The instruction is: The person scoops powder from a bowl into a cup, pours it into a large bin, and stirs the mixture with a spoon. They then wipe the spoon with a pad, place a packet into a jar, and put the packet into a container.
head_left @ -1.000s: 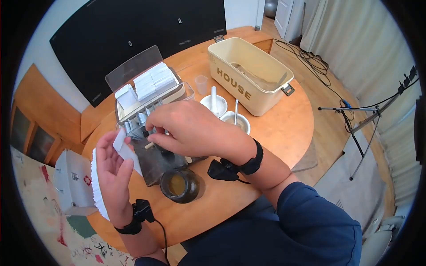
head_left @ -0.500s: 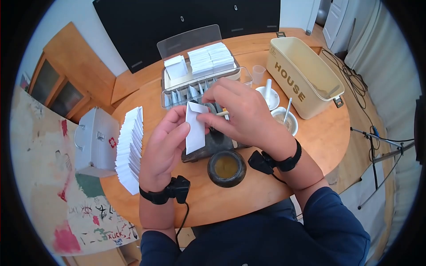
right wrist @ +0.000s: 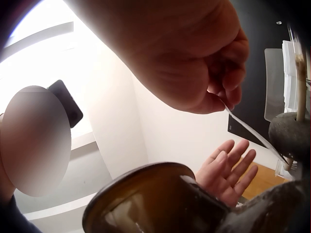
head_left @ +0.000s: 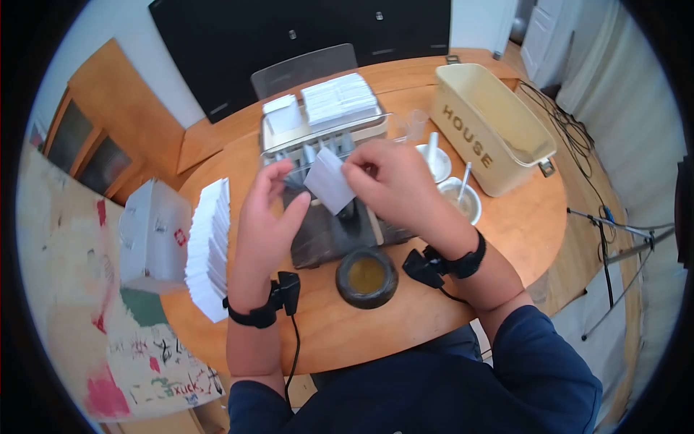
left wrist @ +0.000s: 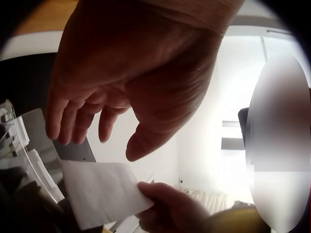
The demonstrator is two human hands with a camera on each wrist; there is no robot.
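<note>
A white paper packet (head_left: 330, 181) is pinched at its edge between the thumb and fingers of the right hand (head_left: 397, 184). The left hand (head_left: 264, 224) is just left of the packet, fingers spread and holding nothing. In the left wrist view the left hand (left wrist: 131, 73) hangs above the packet (left wrist: 104, 191), apart from it. The right wrist view has the packet (right wrist: 255, 132) edge-on in the right hand (right wrist: 189, 63). Below the hands are a dark block (head_left: 318, 235) and a dark round pot (head_left: 367, 278) with yellowish contents.
Behind the hands stands an organizer with white packets (head_left: 340, 100). A fanned row of white papers (head_left: 208, 249) and a white case (head_left: 152, 235) are at the left. Two white bowls (head_left: 473, 208), a clear cup (head_left: 416, 124) and a cream HOUSE bin (head_left: 495, 134) are at the right.
The left hand has let go of the packet and drawn slightly away to the left. The packet has turned and is now in the right hand, which no longer shows the small stick.
</note>
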